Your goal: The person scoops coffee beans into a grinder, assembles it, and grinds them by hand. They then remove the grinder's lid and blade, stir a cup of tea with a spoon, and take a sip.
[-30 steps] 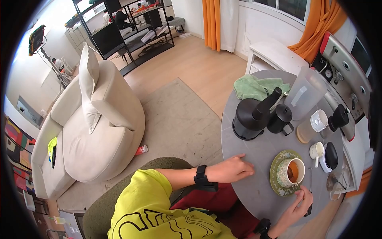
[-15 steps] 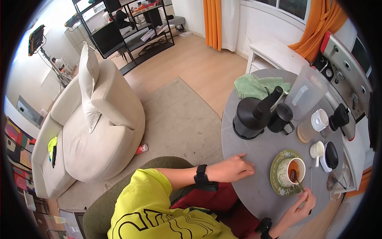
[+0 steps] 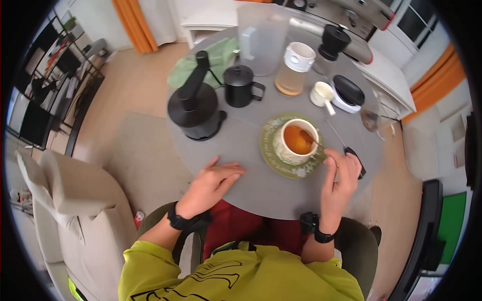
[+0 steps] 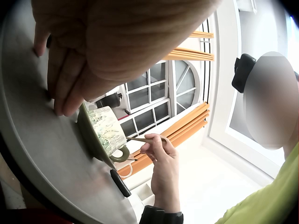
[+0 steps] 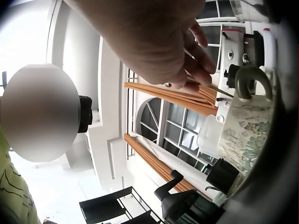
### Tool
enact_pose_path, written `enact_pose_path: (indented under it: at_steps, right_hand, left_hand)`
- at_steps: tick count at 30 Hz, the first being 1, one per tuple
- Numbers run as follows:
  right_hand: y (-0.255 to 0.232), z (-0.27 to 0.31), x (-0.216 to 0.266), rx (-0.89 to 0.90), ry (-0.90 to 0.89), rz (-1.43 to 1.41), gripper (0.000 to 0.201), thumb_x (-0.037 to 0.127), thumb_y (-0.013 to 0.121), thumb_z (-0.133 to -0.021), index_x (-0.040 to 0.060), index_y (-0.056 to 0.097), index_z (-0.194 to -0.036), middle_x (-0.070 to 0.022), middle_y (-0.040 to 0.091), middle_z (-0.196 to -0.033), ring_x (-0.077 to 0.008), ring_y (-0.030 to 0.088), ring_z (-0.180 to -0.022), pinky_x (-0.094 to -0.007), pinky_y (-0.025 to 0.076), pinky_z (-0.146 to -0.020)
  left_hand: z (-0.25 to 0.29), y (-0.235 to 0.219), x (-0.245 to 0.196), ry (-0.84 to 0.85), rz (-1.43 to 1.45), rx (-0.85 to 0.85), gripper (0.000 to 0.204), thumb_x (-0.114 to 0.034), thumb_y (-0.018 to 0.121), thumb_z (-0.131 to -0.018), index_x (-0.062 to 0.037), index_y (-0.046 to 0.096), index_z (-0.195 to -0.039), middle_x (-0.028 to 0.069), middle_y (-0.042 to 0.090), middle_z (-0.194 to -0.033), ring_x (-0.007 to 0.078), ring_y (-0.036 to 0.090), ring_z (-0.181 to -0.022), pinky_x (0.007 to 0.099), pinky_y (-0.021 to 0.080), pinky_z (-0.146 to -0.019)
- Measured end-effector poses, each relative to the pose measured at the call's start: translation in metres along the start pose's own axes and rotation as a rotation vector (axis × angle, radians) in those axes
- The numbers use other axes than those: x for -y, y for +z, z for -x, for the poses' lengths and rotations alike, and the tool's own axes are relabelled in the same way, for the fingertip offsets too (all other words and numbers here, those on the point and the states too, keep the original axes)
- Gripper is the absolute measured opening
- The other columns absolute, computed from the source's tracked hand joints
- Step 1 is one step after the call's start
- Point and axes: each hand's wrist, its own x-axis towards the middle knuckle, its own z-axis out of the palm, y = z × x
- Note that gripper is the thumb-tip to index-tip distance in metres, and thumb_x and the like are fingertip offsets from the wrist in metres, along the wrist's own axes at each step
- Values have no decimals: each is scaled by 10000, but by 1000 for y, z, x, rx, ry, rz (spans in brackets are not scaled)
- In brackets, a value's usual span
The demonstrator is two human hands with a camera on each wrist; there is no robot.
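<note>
Olive-brown spoon (image 4: 134, 139) between right fingers (image 4: 159, 148)

Cup (image 3: 286, 153) sits on saucer (image 3: 269, 153), R-front part of table (image 3: 246, 148); drink (image 3: 295, 140) in it. Spoon (image 4: 133, 138) dips in cup, handle out R to R hand (image 3: 341, 175), which pinches it. L hand (image 3: 211, 184) rests on table nr front edge, L of saucer. Probe (image 3: 361, 171) lies R of saucer, partly bhd R hand. Kettle (image 3: 193, 114) stands bhd L hand; pot (image 3: 238, 90) R of kettle & a bit further back. Cloth (image 3: 183, 72) bhd kettle; jug (image 3: 263, 47) bhd pot, R of cloth. Jar (image 3: 290, 78) bhd cup, R of jug; mill (image 3: 332, 42) further back, R of jar. Scoop (image 3: 320, 94) btwn jar & container (image 3: 348, 91). Espresso machine (image 3: 369, 12) bhd table, far R. Sofa (image 3: 95, 200) on floor, L of table.
</note>
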Motion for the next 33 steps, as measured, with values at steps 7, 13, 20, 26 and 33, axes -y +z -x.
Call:
enact_pose_path:
  at_steps: [7,13,20,26,33]
  right_hand:
    - [-1,3,6,24,28,-192,51,24,635,-884,31,664,-925,-66,614,-780,-246,559,-724,-416,438,-894]
    - [7,1,6,77,1,-206,121,29,659,-860,61,697,-970,-63,620,-792,-234,582,-773,-416,425,-924]
    - [3,1,-3,1,14,-48,85,43,652,-873,46,692,-948,-59,606,-773,-228,562,-744,-413,419,-928]
    - [-5,3,5,40,21,-231,75,45,654,-874,47,691,-939,-53,604,-753,-224,559,-726,-411,420,-919]
    - [6,1,10,85,-25,-222,128,45,680,-843,67,707,-966,-52,640,-794,-215,590,-768,-414,406,-952]
  left_hand:
    - [-1,-1,-8,-20,-23,-37,193,-131,564,-976,-34,696,-1078,95,711,-1102,259,620,-1182,543,316,-1127]
    - [-3,-3,-10,-29,-32,-5,212,-129,548,-988,-40,699,-1109,78,711,-1142,265,612,-1200,520,292,-1154]
    - [-2,-2,-9,-36,-30,-11,217,-139,548,-992,-46,701,-1114,73,713,-1139,265,611,-1201,516,296,-1153]
    - [-2,-2,-9,-39,-36,-13,217,-138,547,-993,-50,704,-1115,72,713,-1143,266,613,-1200,518,296,-1153]
    - [-3,-2,-8,-32,-39,-8,220,-139,543,-996,-47,706,-1111,70,713,-1148,267,614,-1200,522,289,-1155]
